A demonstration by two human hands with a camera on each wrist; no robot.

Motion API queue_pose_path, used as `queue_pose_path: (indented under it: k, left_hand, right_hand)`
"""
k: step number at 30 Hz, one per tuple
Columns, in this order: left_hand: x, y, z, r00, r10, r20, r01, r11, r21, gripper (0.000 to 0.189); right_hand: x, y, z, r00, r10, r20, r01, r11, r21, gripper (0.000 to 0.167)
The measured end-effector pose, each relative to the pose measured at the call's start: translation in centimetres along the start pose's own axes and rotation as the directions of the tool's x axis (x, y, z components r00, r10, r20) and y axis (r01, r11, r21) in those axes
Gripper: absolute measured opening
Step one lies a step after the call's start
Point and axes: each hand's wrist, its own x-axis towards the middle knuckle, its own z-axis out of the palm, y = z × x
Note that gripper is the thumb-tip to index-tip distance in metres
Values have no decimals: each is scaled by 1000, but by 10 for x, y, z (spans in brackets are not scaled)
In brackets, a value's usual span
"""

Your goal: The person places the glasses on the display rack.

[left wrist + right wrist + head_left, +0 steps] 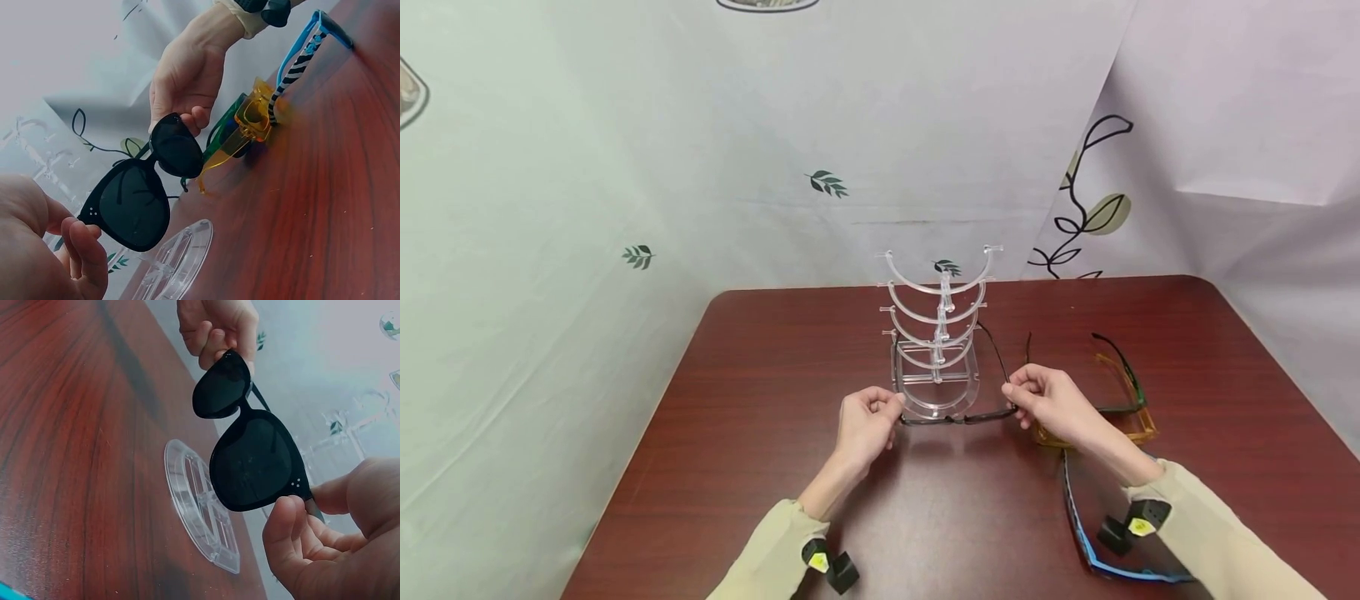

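Black sunglasses [253, 459] with dark lenses are stretched between the two hands, their temples unfolded toward a clear plastic eyewear stand [938, 354]. My left hand [868, 421] pinches the hinge corner on one side. With thumb and fingers, my right hand [1048, 402] pinches the opposite corner. In the head view the sunglasses are at the front of the stand's base, with the temples reaching past its lower arms. Both wrist views show the lenses facing the cameras, held above the table. The stand has several curved arms, one above another, none bearing glasses.
Right of the stand, yellow-framed glasses [253, 115] and green-framed glasses [219, 128] lie close together, partly behind the right hand. Blue glasses [1078, 533] with a zebra-striped temple rest nearer, by the right forearm. A patterned cloth [775, 150] hangs behind the red-brown table [737, 417].
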Motion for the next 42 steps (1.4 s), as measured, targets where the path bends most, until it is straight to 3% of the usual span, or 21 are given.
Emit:
queue_pose_path:
  k: [18,30,42]
  left_hand:
    - [23,-2,-5,1000,-6,-3,5,1000,-16,15]
    - [32,0,-7,1000,0,-18,0,1000,2,16]
    - [41,-2,-8,1000,-20,-5,20,1000,-11,15]
  right_hand:
    - [20,-2,3,1000,15,-21,-15,1000,16,19]
    - [29,-2,4,998,54,-34,-53,998,19,23]
    - [38,2,3,999,50,-14,-48,995,84,24]
